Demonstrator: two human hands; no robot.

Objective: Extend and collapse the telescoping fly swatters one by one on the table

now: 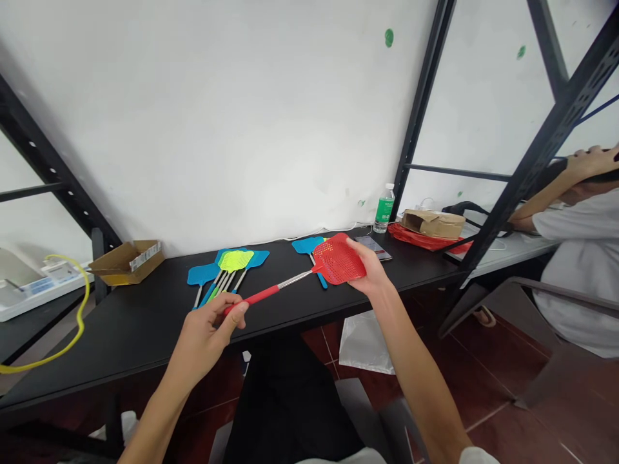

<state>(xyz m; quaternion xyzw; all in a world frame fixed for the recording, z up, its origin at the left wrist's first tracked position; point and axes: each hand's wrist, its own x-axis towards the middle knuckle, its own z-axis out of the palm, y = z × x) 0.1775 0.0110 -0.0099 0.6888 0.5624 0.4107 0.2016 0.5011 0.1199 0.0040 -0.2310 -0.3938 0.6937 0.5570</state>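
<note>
Two bare hands are seen holding a red plastic fly swatter (338, 259) above a black desk (120, 328). Its long axis is slanted across the view: the red handle (256, 298) is held low at the left, and a steel shaft (294, 279) leads to the perforated head, which is pointed up and to the right, away from the wearer. The handle is pinched between the thumb and fingertips of the left hand (206, 335). The head's edge is gripped by the right hand (372, 270), but its fingers are mostly hidden behind the mesh, so the exact hold cannot be told. A blue swatter (304, 245) is partly covered by the red head, and a fanned pile of blue and yellow-green swatters (235, 261) is laid to the left. A dark phone (372, 248) is placed just beyond the right hand. At the right edge, a co-worker's white sleeve (556, 225) is partly hidden behind a black steel shelf upright (546, 137).
</note>
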